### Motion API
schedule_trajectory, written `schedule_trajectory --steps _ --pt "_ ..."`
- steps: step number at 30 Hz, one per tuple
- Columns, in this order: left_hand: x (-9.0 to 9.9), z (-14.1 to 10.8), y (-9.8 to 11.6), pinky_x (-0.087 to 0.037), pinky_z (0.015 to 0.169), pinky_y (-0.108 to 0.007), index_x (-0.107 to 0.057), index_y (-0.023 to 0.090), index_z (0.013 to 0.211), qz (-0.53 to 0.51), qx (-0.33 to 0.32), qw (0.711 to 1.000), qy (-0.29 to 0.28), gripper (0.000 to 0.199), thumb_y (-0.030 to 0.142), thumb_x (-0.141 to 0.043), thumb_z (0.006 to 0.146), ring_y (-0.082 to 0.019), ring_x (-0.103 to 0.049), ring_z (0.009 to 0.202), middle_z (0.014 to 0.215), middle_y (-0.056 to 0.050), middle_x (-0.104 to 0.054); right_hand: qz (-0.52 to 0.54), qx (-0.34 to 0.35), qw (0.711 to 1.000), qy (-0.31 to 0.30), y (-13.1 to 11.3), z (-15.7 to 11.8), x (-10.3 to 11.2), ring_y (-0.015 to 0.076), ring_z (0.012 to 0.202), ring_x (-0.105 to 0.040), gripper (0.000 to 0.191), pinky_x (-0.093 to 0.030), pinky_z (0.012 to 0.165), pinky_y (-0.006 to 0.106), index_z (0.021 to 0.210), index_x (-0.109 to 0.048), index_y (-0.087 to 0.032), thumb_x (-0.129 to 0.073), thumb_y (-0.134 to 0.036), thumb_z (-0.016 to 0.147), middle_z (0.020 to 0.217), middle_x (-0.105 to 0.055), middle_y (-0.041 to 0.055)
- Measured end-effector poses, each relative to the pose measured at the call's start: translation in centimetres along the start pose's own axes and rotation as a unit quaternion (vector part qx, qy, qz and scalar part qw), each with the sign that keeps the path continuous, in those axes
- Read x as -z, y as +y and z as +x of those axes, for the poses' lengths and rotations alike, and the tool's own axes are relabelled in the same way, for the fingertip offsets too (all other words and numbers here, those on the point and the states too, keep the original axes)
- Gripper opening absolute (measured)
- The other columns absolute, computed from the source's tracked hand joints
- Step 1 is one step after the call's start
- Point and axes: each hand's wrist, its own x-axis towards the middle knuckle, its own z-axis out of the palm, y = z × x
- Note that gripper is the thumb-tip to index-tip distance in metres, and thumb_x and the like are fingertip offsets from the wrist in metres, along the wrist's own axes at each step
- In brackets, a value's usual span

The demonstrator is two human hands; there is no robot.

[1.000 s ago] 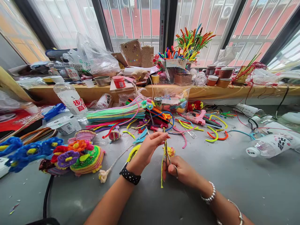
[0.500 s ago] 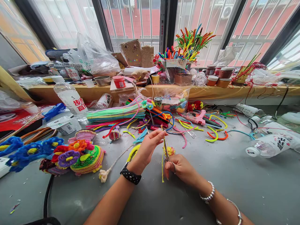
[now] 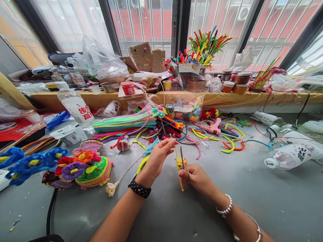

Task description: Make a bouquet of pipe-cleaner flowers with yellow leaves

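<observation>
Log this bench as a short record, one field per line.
Left hand: pinching a yellow strip
Right hand: holding scissors
Left wrist: black dotted strap
Right wrist: beaded bracelet
Table: grey
At left: flower-covered craft piece
At right: bottle on its side
Beyond the hands: pink glue gun, pastel stem bundle
</observation>
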Motion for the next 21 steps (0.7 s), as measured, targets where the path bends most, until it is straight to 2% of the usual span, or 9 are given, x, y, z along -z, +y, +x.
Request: schedule_trajectory --steps 6,11,15,19,21 --pt "0.0 0.0 0.0 -0.033 0.071 -0.022 -0.062 0.017 0.065 -0.008 -0.006 1.0 -0.001 0.012 0.028 -0.064 0.065 -0.01 -0.045 0.075 0.073 0.0 -0.054 0.009 -0.033 0.999 0.003 -0.6 -0.2 0.2 0.0083 0.051 -0.038 0.048 -0.029 0.048 0.02 0.06 -0.065 -0.012 -0.051 -0.058 0.069 0.05 -0.047 -0.0017" --pt "-0.2 0.0 0.2 -0.034 0.069 -0.022 -0.061 0.017 0.064 -0.011 -0.002 1.0 0.006 0.012 0.029 -0.065 0.065 -0.01 -0.045 0.073 0.073 0.001 -0.054 0.033 -0.025 0.999 0.005 -1.1 -0.3 0.4 0.0093 0.055 -0.042 0.044 -0.032 0.053 0.021 0.061 -0.065 -0.013 -0.05 -0.052 0.074 0.055 -0.05 -0.0006" --pt "-0.2 0.0 0.2 -0.034 0.069 -0.022 -0.062 0.018 0.065 -0.014 -0.001 1.0 0.013 0.014 0.031 -0.065 0.064 -0.01 -0.047 0.073 0.072 0.001 -0.055 0.044 -0.019 0.999 0.005 -0.9 -0.4 0.5 0.0088 0.053 -0.039 0.052 -0.031 0.052 0.021 0.059 -0.065 -0.013 -0.045 -0.058 0.074 0.052 -0.045 -0.0014" --pt "-0.2 0.1 0.2 -0.034 0.068 -0.023 -0.062 0.017 0.064 -0.014 -0.005 1.0 0.016 0.016 0.032 -0.065 0.064 -0.01 -0.047 0.072 0.072 0.0 -0.055 0.044 0.019 0.998 -0.049 -0.2 -0.3 0.2 0.0071 0.045 -0.029 0.073 -0.023 0.044 0.022 0.06 -0.066 -0.011 -0.026 -0.07 0.072 0.044 -0.03 -0.0041" --pt "-0.2 0.1 0.1 -0.034 0.068 -0.023 -0.062 0.017 0.065 -0.017 -0.003 1.0 0.015 0.015 0.032 -0.064 0.065 -0.011 -0.047 0.072 0.072 0.0 -0.055 0.037 0.035 0.996 -0.077 0.0 -0.3 0.1 0.0074 0.046 -0.03 0.078 -0.023 0.044 0.022 0.063 -0.068 -0.01 -0.021 -0.072 0.07 0.045 -0.031 -0.0037"
